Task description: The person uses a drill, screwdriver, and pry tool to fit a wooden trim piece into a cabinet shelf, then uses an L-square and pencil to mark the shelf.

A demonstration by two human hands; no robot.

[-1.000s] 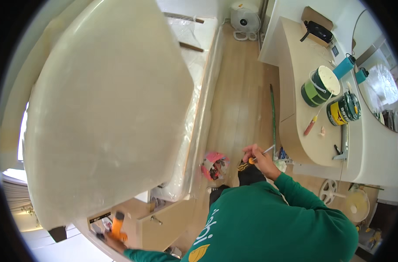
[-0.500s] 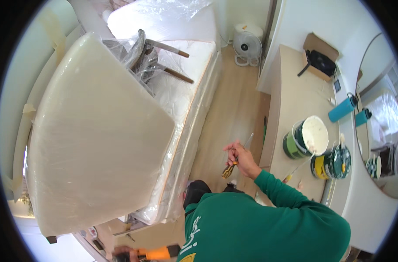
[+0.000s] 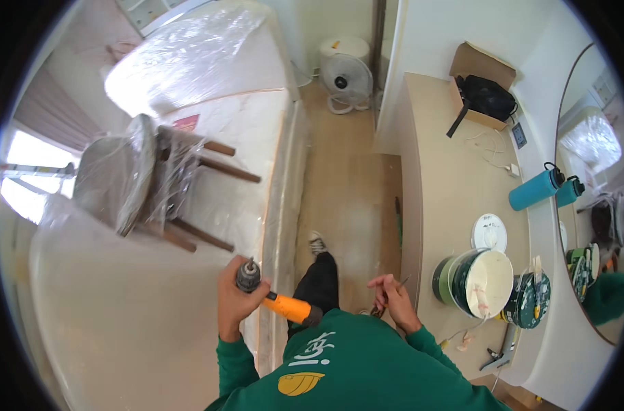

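While the left hand (image 3: pixel 235 299) wraps fully round the dark chuck end of an orange power drill (image 3: pixel 276 300), its fingers closed tight on the tool, the drill's body angles back toward the green sweatshirt. Low in the middle of the view, the right hand (image 3: pixel 392 299) pinches a thin, pale, pointed tool (image 3: pixel 402 281) between curled fingers; what kind of tool it is cannot be told. Beside the left hand lies a mattress (image 3: pixel 250 137) in glossy, crinkled clear plastic, with one wooden-legged chair (image 3: pixel 151 181), also film-wrapped, tipped on its side on top. On the smooth beige counter (image 3: pixel 449 198) stand one white-lined green bucket (image 3: pixel 476 282), one round tin (image 3: pixel 529 299), and one teal bottle (image 3: pixel 536 190), doubled in the mirror. One white fan (image 3: pixel 344 83) stands on the wooden floor.
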